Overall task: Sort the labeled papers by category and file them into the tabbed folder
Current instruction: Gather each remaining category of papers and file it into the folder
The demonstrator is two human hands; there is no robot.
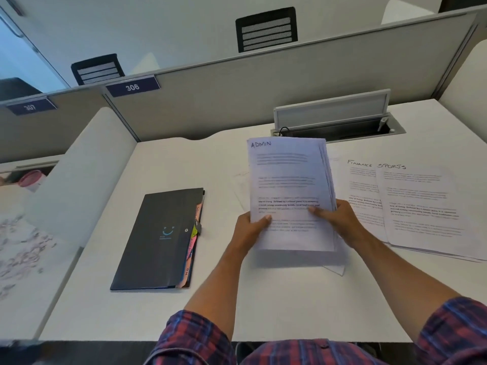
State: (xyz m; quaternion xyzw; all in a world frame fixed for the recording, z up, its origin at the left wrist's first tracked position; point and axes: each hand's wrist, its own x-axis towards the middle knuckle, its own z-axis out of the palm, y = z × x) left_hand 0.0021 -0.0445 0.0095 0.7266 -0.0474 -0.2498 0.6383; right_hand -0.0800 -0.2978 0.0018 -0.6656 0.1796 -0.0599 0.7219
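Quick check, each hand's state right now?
Left hand: grips the ADMIN paper stack at its lower left edge.
Right hand: grips the same stack at its right edge.

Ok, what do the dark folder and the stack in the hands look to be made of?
The dark folder looks like matte plastic, possibly polypropylene: smooth dark grey cover with a faint sheen, a printed logo and a snap button; coloured tabs poke out of its right edge. The stack is plain white office paper, matte, with printed text and "ADMIN" handwritten on top; its thin sheets fan at the right edge.
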